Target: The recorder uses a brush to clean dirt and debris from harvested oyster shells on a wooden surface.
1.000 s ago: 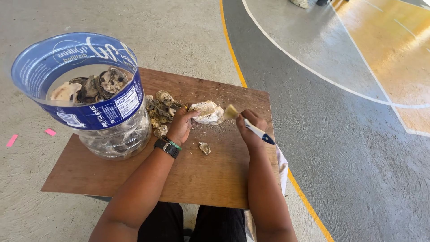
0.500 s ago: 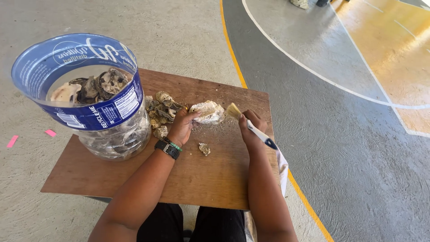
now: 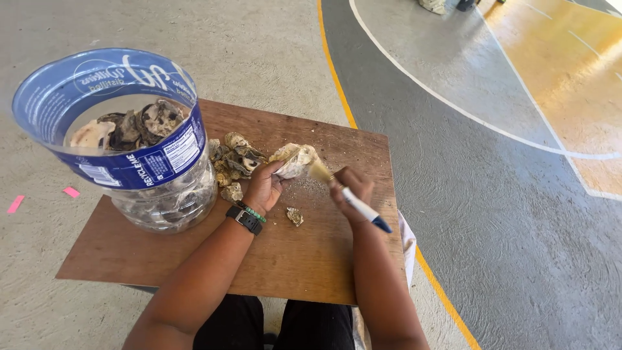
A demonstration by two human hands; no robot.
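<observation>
Two hands are being used over a wooden board (image 3: 194, 259) resting on the lap. A pale oyster shell (image 3: 293, 159) is being clamped in the left hand (image 3: 262, 188), just above the board's far middle, its long axis apparently running left to right. A small brush (image 3: 346, 194) is being pinched in the closed right hand (image 3: 353, 189), bristles pointing far-left onto the shell, blue handle end trailing near-right. Cleaning seems to be under way; turning the shell to an unbrushed face is likely being called for next. More shells (image 3: 233, 162) are lying just left, beside a cut plastic jug (image 3: 129, 155).
</observation>
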